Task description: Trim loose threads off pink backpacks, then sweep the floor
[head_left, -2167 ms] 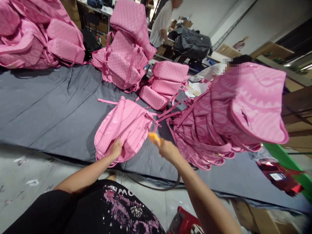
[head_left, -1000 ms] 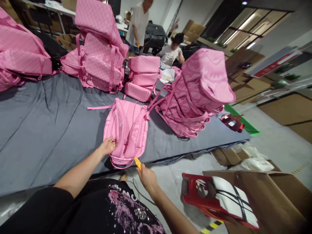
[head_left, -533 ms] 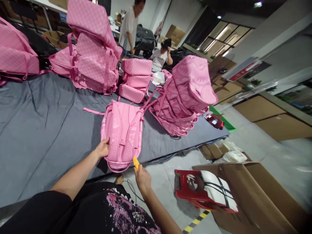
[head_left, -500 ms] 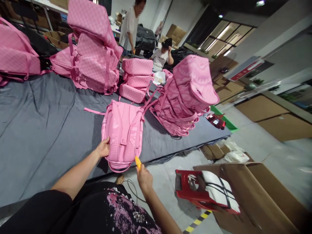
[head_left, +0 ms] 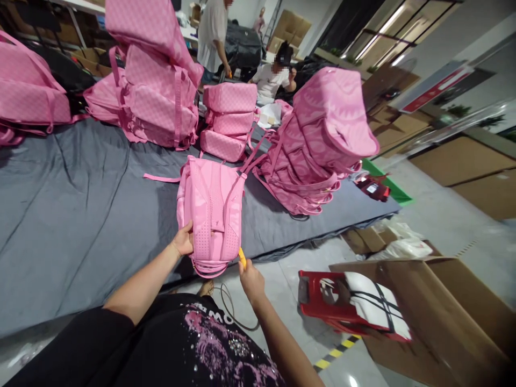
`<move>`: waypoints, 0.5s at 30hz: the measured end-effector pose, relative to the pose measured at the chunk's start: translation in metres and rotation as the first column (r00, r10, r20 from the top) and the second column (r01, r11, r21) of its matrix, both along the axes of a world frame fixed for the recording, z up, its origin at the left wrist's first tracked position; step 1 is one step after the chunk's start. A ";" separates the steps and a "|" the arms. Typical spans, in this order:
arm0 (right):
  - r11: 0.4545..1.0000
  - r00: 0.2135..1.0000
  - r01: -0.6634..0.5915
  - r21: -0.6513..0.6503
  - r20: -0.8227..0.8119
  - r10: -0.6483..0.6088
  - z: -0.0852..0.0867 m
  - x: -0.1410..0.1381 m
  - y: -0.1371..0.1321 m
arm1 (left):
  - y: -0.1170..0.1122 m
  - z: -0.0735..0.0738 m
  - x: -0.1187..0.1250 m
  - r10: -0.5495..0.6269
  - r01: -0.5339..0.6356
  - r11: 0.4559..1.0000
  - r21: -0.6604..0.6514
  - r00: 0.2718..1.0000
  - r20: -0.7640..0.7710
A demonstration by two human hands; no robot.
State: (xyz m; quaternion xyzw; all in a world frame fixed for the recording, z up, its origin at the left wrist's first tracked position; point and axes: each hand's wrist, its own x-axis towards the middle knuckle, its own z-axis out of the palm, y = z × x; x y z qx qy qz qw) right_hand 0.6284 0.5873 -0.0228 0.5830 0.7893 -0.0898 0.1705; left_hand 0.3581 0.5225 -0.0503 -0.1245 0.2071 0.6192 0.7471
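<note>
A pink backpack (head_left: pixel 216 207) lies on the grey cloth-covered table (head_left: pixel 121 215) in front of me, its padded shoulder straps facing up. My left hand (head_left: pixel 184 241) grips its left side near the bottom, thumb on top and the other fingers partly hidden. Closed round a small yellow tool (head_left: pixel 242 258), my right hand (head_left: pixel 252 280) is beside the bag's lower right corner. The tool's tip is at the bag's edge; its kind and whether it touches the fabric I cannot tell.
Pink bags stand stacked behind: a patterned pile (head_left: pixel 318 145) at right, a small stack (head_left: pixel 229 122) mid-table and a tall pile (head_left: pixel 153 91) at left. A red cart (head_left: pixel 322 298) and an open carton (head_left: pixel 403 317) are on the floor at right. Two people work beyond the table.
The backpack and both hands appear a little further right and higher in view. The bag's lower end looks more tilted up. The yellow tool is still in my right hand.
</note>
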 end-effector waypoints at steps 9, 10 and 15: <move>0.995 0.986 0.059 -0.077 -0.151 -0.070 0.013 0.016 -0.007 | -0.006 0.008 -0.004 0.059 -0.054 0.989 0.141 0.998 -0.033; 0.993 0.981 0.073 -0.089 -0.173 -0.087 0.015 0.017 -0.006 | -0.007 0.009 -0.003 0.066 -0.060 0.990 0.127 0.997 -0.040; 0.980 0.959 0.144 -0.138 -0.225 -0.173 0.032 0.047 -0.025 | -0.003 0.011 0.003 0.104 -0.101 0.994 0.042 0.993 -0.064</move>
